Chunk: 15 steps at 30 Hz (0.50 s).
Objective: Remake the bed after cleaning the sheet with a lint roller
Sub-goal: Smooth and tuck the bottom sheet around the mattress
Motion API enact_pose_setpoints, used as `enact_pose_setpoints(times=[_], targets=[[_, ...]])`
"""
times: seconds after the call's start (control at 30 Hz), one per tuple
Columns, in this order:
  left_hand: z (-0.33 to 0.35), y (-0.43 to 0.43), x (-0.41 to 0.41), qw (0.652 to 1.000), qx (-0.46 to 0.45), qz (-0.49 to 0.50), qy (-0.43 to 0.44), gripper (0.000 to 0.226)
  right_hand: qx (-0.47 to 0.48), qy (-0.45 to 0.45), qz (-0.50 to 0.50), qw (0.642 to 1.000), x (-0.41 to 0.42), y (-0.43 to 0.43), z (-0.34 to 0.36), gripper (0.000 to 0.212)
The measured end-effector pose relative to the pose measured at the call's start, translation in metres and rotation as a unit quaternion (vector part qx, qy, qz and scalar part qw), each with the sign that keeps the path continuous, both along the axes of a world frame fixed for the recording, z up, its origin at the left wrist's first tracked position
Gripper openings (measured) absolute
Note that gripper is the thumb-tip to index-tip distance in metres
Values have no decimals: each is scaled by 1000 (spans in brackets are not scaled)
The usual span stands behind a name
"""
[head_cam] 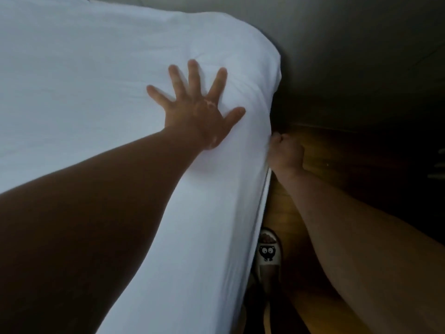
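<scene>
The left hand presses flat, fingers spread, on the white sheet near the bed's right corner. The right hand is fisted on the sheet's hanging edge at the bed's right side, above the wooden floor.

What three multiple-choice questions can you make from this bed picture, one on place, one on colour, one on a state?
1. Where does the left hand rest? A on the sheet B on a pillow C on a wall
2. What colour is the sheet? A black B white C red
3. How is the right hand? A spread flat B hanging free C fisted on the sheet's edge
Answers: 1 A, fingers spread on the fabric; 2 B, it reads white; 3 C, curled fingers pinch the edge beside the mattress.
</scene>
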<state>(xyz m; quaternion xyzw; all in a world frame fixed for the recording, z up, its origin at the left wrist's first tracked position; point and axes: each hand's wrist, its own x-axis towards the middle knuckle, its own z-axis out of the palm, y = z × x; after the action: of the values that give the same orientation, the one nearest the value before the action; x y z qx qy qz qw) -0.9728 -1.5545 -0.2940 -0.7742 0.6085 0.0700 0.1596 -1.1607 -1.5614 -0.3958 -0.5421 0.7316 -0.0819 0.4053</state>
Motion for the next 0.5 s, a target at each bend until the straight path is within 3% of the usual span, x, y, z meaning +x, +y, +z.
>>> enact_pose_setpoints(times=[0.07,0.13,0.23,0.3,0.4,0.5], targets=[[14,-1,5,999,22,3,42,85,79,19,-30,996,-6,9,-1,33],[29,11,10,996,16,-7,91,81,116,-40,-80,989,-13,48,13,35],[39,77,4,988,-61,-67,122,73,215,-140,-57,965,-10,138,54,48],[37,147,-9,981,-101,-112,122,70,283,-192,-56,938,-2,197,68,41],[27,249,-20,980,-87,-147,103,66,189,-201,-122,953,16,254,69,25],[23,318,-24,981,-49,-165,90,62,67,-166,-171,969,25,272,68,27]])
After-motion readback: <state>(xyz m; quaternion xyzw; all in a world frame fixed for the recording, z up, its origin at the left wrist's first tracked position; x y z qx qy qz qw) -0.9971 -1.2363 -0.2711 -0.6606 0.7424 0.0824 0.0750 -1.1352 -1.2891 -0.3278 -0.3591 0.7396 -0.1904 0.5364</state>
